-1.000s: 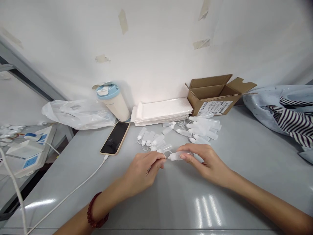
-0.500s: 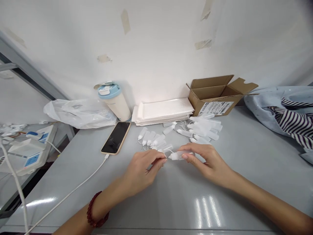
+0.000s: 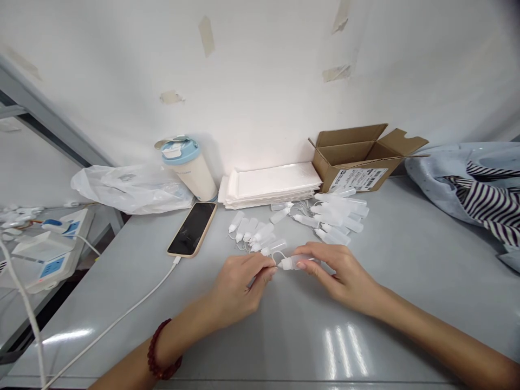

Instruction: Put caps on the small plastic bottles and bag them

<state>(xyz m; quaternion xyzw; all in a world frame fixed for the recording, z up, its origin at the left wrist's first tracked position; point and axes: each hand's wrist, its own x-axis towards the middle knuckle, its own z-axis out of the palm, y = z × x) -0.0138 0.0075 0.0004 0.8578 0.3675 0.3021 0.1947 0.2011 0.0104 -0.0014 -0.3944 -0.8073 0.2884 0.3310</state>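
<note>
My right hand (image 3: 339, 273) is closed around a small translucent dropper bottle (image 3: 288, 264) lying sideways, its nozzle pointing left. From the bottle's neck a thin white cap strap (image 3: 279, 252) loops over to the fingertips of my left hand (image 3: 239, 284), which pinch its end right at the nozzle. Any cap there is hidden by those fingers. Just beyond my left hand lies a small group of similar dropper bottles (image 3: 262, 234). A larger heap of dropper bottles (image 3: 339, 212) lies behind my right hand.
A stack of white packets (image 3: 276, 184) lies by the wall, beside an open cardboard box (image 3: 359, 162). At the left are a phone (image 3: 192, 228) on a white cable (image 3: 138, 309), a blue-lidded cup (image 3: 195, 170) and a plastic bag (image 3: 134, 187). Cloth (image 3: 467, 173) lies far right.
The bottle and my right hand have shifted slightly down and left. The strap's loop now stands out more clearly between the bottle's neck and my left fingertips, which stay pinched.
</note>
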